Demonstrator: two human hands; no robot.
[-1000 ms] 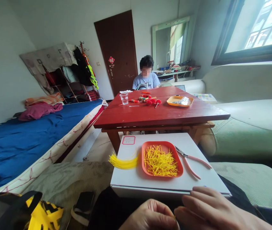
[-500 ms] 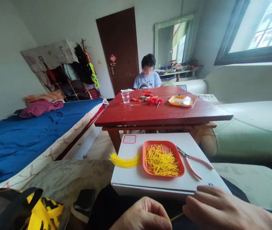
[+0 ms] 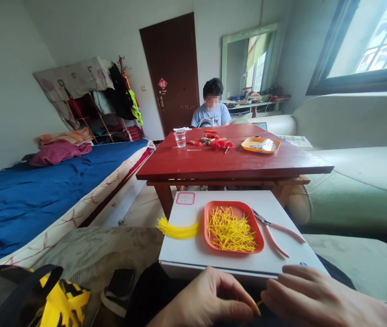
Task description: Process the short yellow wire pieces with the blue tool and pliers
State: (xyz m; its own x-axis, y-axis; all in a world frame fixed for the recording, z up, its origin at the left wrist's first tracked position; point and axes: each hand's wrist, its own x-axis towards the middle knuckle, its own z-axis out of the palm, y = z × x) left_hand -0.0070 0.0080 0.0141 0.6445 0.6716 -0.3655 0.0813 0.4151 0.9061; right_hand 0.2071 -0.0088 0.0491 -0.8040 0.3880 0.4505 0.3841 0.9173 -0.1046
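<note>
Low at the front, above my lap, my left hand (image 3: 213, 302) pinches with thumb and forefinger. Close beside it on the right, my right hand (image 3: 311, 293) is curled, back upward. A short bit of thin yellow strand (image 3: 259, 303) shows in the narrow gap between them, its ends hidden by the fingers. In front of both hands, an orange-red tray (image 3: 210, 244) holds a heap of short yellow strands (image 3: 230, 229). To its left lies a bundle of longer yellow strands (image 3: 179, 230). Pliers with pink handles (image 3: 276, 240) lie open against the tray's right side.
The tray and pliers rest on a white box (image 3: 186, 254). Beyond stands a red table (image 3: 179, 163) with a plastic cup (image 3: 180, 139), red fuzzy pieces (image 3: 218, 144) and a yellow tray (image 3: 275, 150). A person (image 3: 215, 113) sits behind it. A bag (image 3: 64, 299) lies at lower left.
My left hand has moved right, closer to my right hand, and less of the yellow strand shows between them. The view has shifted slightly; the box and its contents look the same.
</note>
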